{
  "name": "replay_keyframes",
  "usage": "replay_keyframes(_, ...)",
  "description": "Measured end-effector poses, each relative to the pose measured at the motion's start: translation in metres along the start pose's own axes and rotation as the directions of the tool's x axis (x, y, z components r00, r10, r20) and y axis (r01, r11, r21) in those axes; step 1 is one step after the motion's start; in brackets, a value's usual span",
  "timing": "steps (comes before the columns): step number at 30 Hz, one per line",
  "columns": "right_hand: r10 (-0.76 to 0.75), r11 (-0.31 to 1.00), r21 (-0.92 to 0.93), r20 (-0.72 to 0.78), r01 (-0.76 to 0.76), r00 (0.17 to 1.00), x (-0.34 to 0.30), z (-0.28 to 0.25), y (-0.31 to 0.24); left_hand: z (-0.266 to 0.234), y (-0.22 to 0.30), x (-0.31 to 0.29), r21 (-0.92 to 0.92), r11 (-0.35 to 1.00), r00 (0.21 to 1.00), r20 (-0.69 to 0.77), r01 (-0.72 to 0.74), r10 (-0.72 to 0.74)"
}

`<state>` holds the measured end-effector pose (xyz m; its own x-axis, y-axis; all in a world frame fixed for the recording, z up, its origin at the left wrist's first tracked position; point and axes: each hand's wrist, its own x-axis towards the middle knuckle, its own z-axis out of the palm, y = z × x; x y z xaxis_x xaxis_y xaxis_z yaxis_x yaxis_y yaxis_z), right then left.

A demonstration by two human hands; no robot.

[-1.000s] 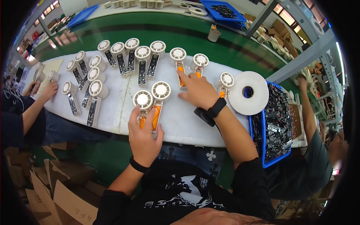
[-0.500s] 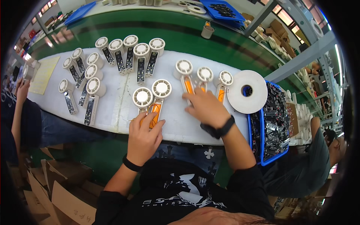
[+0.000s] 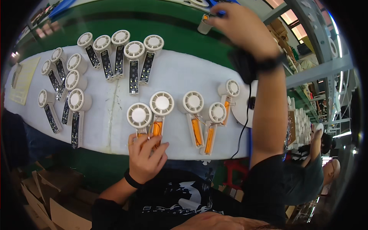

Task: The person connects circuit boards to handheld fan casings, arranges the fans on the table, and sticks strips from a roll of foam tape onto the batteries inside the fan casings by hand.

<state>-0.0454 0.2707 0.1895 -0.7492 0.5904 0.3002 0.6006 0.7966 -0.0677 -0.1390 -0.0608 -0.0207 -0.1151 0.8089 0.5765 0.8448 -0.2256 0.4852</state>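
Note:
My left hand [image 3: 147, 158] rests at the table's front edge, its fingers curled over the lower handles of two white handheld fans [image 3: 161, 104] [image 3: 138, 115]. Orange batteries and thin wires show in their opened handles. My right hand [image 3: 243, 28] is raised high at the far right, fingers bent, with a bit of blue between them. Under it is a blurred black corded tool [image 3: 243, 64], which it seems to grip; the kind is unclear. Between the hands lie two more fans [image 3: 193, 102] [image 3: 217, 113] with orange batteries, and another fan [image 3: 232, 88] farther right.
Several fans with circuit boards in their handles [image 3: 133, 73] lie on the left of the white table cover [image 3: 172, 69]. A white cup [image 3: 204, 27] stands on the green surface behind. My right arm partly covers a large white roll [image 3: 239, 111]. A black cord [image 3: 245, 126] hangs down.
My right hand has left the fans and risen to the far right, where the black tool and cord now show. Two fans lie nearer the front edge. My left hand stays on its pair.

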Motion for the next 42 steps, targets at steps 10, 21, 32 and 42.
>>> replay_keyframes(10,-0.223,0.913,-0.298,0.210,0.279,0.952,0.113,0.194,0.194,-0.007,-0.001,0.000,-0.075,0.997,0.993,0.116,0.018,-0.009)
replay_keyframes(21,-0.084,0.996,-0.009,0.321,0.092,0.943,0.049,0.050,0.045,-0.029,0.005,0.019,0.249,0.956,0.926,0.373,-0.155,0.053)
replay_keyframes(32,-0.079,0.997,0.015,0.293,0.078,0.953,-0.102,-0.055,-0.011,-0.014,0.002,0.025,0.195,0.931,0.907,0.354,-0.308,0.226)
replay_keyframes(42,0.108,0.976,0.163,0.222,-0.146,0.969,-0.097,-0.058,-0.021,0.010,0.020,0.039,0.112,0.939,0.909,0.310,-0.327,0.279)
